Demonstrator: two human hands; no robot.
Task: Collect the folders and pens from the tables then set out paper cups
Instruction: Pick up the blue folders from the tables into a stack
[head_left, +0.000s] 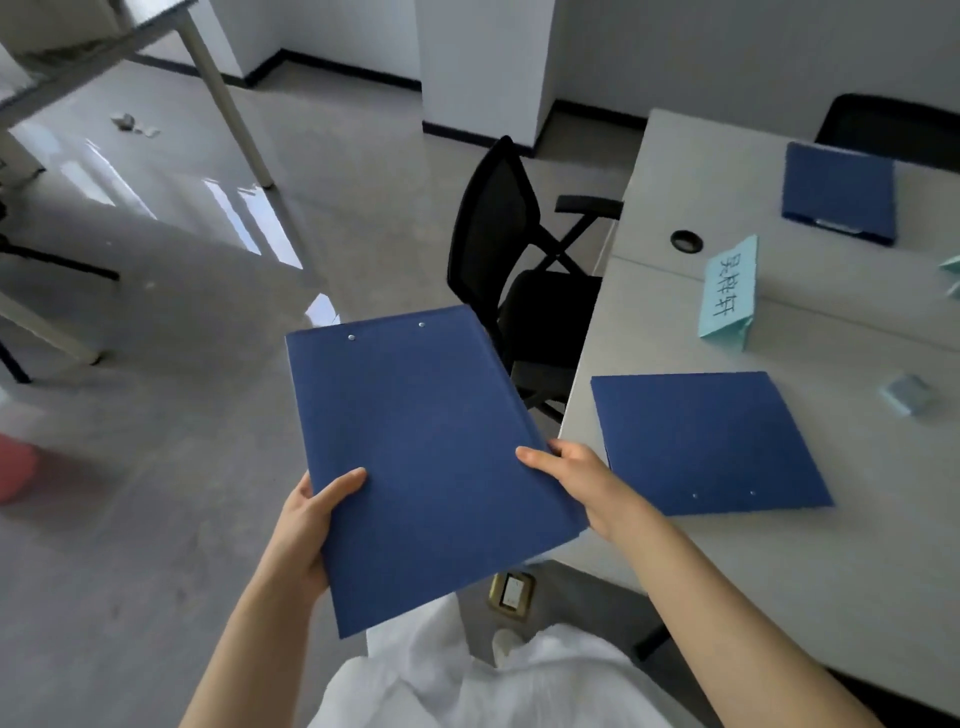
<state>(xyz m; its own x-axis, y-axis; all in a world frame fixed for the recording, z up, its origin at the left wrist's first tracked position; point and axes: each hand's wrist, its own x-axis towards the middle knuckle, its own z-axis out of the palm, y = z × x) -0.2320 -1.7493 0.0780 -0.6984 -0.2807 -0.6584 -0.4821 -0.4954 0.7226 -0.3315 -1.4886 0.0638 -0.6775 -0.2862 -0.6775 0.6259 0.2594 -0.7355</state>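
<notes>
Head view: both hands hold one blue folder (431, 457) off the surface (779, 582), left hand (306, 525) gripping its left edge, right hand (576, 483) its right. Collection looks early: a second folder (706, 441) lies just right of the right hand, a third folder (839, 192) well beyond. No pens or cups visible. A black chair (519, 270) stands ahead by the surface edge.

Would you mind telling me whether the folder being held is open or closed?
Closed: the held folder shows one flat blue cover, gripped by both hands at its near edges.
</notes>
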